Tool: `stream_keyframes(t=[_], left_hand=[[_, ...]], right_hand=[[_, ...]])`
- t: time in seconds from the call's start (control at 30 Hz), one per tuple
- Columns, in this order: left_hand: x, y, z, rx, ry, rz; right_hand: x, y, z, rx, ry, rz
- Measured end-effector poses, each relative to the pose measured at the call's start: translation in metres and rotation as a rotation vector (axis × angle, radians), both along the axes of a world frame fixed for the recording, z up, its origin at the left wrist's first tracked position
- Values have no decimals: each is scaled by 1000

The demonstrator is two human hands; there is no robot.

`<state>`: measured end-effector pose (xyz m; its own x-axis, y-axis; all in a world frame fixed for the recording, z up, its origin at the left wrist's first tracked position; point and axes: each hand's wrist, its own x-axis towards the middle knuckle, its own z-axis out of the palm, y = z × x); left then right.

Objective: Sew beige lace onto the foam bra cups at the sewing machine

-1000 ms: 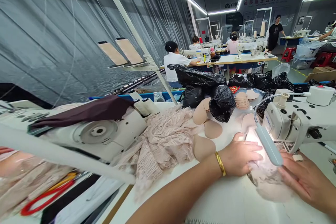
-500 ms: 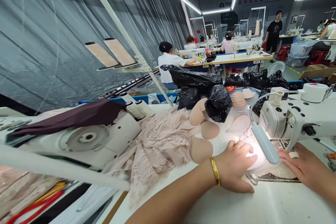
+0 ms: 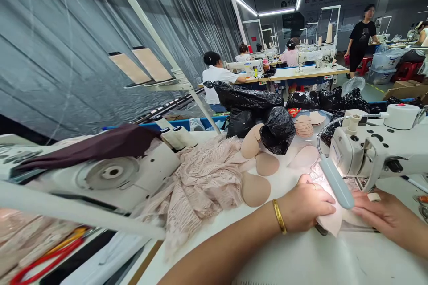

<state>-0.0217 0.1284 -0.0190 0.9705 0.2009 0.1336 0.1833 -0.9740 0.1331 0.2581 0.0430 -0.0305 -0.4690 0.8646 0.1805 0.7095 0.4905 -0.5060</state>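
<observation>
Lower right: left hand (image 3: 307, 205) is clenched on the edge of a pink fabric piece (image 3: 330, 226) right by the sewing machine (image 3: 377, 151), right hand (image 3: 389, 218) lies flat beside it, gripping nothing. Wall sign (image 3: 289, 3) up top reads "YIN" then gets cut off. Bare white table (image 3: 301, 262) along the bottom edge, lace pile (image 3: 207, 182) crowding mid-frame.

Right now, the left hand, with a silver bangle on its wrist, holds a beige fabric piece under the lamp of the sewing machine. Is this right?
Not quite: the head view shows a gold bangle, not silver. The left hand does hold the beige fabric piece under the lamp of the sewing machine.
</observation>
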Motion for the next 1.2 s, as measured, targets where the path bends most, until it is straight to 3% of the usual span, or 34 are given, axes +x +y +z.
stream_keyframes(t=[0.13,0.33,0.87,1.0,1.2], left_hand=[[1,9,-1,48,-44,2],[2,16,3,44,-27,32],[2,22,1,-17,-28,55],[3,20,-2,1,-37,70],[4,21,-3,21,-40,82]], right_hand=[[-14,6,-13,155,-159,-47],[-7,7,-26,374,-298,-97],[-12,5,-23,378,-283,-129],[-5,3,-30,337,-295,-140],[2,3,-45,393,-234,-281]])
